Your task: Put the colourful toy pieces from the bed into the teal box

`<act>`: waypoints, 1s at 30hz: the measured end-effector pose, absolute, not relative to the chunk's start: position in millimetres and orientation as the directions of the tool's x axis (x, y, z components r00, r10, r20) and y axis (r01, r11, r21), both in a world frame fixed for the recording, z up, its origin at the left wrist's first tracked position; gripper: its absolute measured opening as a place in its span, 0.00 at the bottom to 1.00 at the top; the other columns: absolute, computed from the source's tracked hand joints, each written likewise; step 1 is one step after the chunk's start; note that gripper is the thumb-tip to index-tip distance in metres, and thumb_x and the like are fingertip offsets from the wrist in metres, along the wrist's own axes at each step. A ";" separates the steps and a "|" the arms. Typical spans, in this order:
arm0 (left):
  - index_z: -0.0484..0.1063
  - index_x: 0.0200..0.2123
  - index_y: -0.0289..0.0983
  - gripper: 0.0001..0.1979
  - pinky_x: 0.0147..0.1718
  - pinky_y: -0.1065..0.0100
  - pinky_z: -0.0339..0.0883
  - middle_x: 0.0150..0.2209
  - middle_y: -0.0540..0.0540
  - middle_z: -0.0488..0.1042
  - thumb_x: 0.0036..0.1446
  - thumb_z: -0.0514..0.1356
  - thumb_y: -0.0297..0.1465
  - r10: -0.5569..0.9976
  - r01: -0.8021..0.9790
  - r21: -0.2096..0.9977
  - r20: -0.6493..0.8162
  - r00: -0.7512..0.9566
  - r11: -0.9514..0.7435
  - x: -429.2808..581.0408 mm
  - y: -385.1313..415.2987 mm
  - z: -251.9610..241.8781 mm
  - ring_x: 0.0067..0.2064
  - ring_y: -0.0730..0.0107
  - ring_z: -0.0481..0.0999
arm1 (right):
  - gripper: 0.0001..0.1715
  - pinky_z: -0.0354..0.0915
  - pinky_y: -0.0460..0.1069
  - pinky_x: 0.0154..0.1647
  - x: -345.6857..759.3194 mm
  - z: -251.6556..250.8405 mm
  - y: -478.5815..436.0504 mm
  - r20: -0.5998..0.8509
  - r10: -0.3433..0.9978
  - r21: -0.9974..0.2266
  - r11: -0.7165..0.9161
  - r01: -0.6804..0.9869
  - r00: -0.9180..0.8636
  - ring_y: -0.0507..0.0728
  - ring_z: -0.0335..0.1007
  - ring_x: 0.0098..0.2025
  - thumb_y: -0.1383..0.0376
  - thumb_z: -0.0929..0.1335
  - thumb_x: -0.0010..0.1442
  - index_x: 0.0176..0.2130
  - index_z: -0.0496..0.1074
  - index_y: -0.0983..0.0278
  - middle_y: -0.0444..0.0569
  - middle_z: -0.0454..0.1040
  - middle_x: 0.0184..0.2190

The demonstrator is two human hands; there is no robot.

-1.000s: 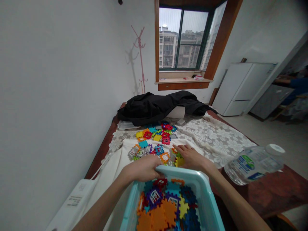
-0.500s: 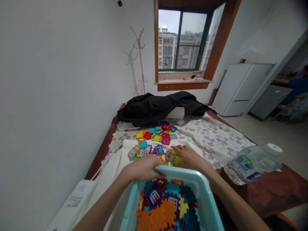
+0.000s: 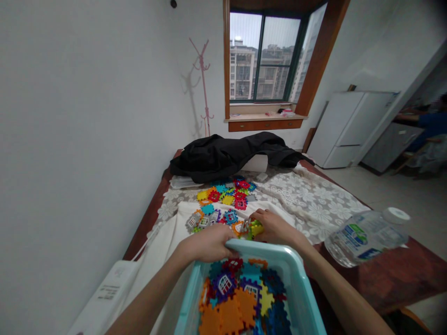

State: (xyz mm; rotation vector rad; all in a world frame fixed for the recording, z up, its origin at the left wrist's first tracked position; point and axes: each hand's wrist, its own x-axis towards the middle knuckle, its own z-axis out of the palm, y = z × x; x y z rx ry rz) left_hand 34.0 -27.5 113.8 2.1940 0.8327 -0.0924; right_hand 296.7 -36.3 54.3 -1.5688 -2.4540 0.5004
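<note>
A light blue plastic basket (image 3: 295,279) full of colourful interlocking toy tiles sits at the near edge of the table. My left hand (image 3: 206,244) grips its far rim. Just beyond the basket, my right hand (image 3: 275,227) is closed around a small cluster of tiles (image 3: 253,229) lying on the white cloth. More loose tiles (image 3: 213,217) lie to the left of that hand, and a second group of tiles (image 3: 228,193) lies farther back.
A clear water bottle (image 3: 366,235) stands at the right. A black jacket (image 3: 230,156) is heaped at the table's far end. A white lace cloth (image 3: 314,195) covers the table. A white device (image 3: 108,291) lies near left. A person sits far right.
My right hand has curled its fingers around the tiles by the basket and drawn them slightly left. My left hand stays on the basket rim.
</note>
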 end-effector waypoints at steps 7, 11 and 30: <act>0.75 0.23 0.37 0.11 0.24 0.69 0.51 0.19 0.54 0.65 0.53 0.69 0.34 0.536 0.590 0.647 -0.314 0.784 -0.484 33.8 -26.7 112.8 0.24 0.73 0.64 | 0.24 0.62 0.49 0.45 300.9 46.8 -26.4 -0.001 0.930 -0.384 0.339 0.859 -0.368 0.60 0.74 0.45 0.76 0.68 0.51 0.47 0.76 0.62 0.53 0.78 0.45; 0.76 0.24 0.37 0.09 0.24 0.70 0.52 0.20 0.55 0.65 0.53 0.69 0.34 0.530 0.587 0.659 -0.321 0.785 -0.470 33.3 -26.1 111.7 0.24 0.72 0.65 | 0.18 0.64 0.51 0.49 304.7 49.4 -27.5 -0.026 0.908 -0.422 0.369 0.828 -0.419 0.62 0.74 0.48 0.68 0.71 0.58 0.49 0.76 0.63 0.55 0.78 0.48; 0.73 0.23 0.37 0.10 0.25 0.70 0.51 0.20 0.55 0.65 0.52 0.68 0.32 0.513 0.563 0.688 -0.313 0.799 -0.458 33.4 -25.9 111.9 0.25 0.73 0.64 | 0.34 0.69 0.59 0.58 291.1 49.9 -38.9 -0.107 0.837 -0.328 0.479 0.814 -0.536 0.70 0.71 0.60 0.62 0.72 0.59 0.64 0.70 0.58 0.57 0.72 0.64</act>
